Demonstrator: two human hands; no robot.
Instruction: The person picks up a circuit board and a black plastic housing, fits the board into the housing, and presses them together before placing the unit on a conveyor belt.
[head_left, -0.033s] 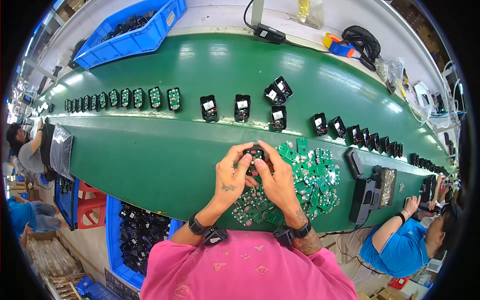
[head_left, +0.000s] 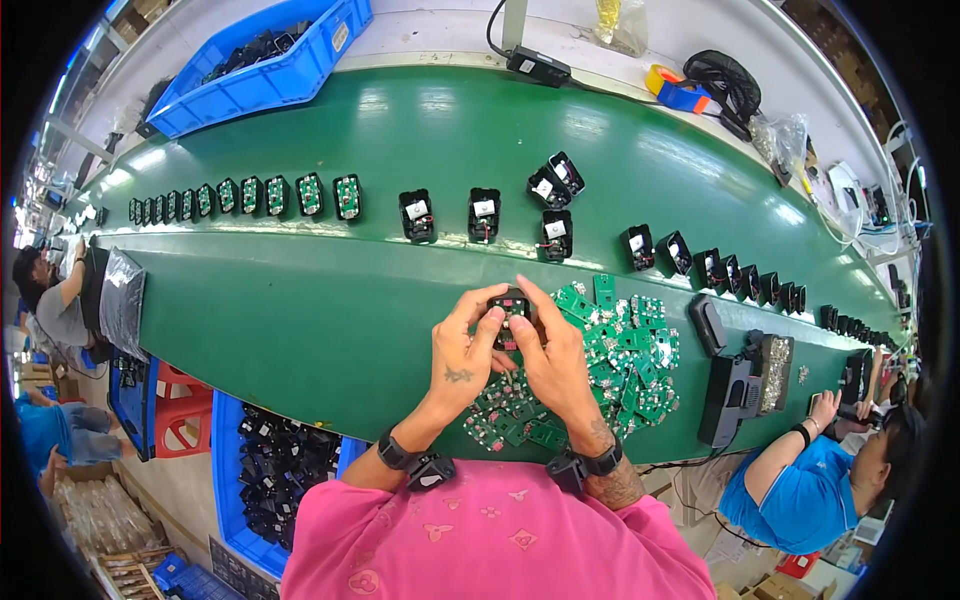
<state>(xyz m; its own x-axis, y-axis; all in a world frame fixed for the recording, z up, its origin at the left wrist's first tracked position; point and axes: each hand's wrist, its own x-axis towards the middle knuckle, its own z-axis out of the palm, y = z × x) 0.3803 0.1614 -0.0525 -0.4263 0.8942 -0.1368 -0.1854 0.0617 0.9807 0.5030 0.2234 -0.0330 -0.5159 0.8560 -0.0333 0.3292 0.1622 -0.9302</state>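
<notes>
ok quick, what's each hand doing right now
Left hand: holding the small black casing, thumb on it.
Right hand: holding the same casing's other side, thumb on it.

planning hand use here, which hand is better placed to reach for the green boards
Probably the right hand: most of the green boards lie beside it, while the left hand is farther off. Both hold the black case.

Electronics assembly workshop — long green bench (head_left: pixel 300 300); rows of black housings (head_left: pixel 417 216); heaped circuit boards (head_left: pixel 632 362); blue parts bins (head_left: pixel 250 95)
</notes>
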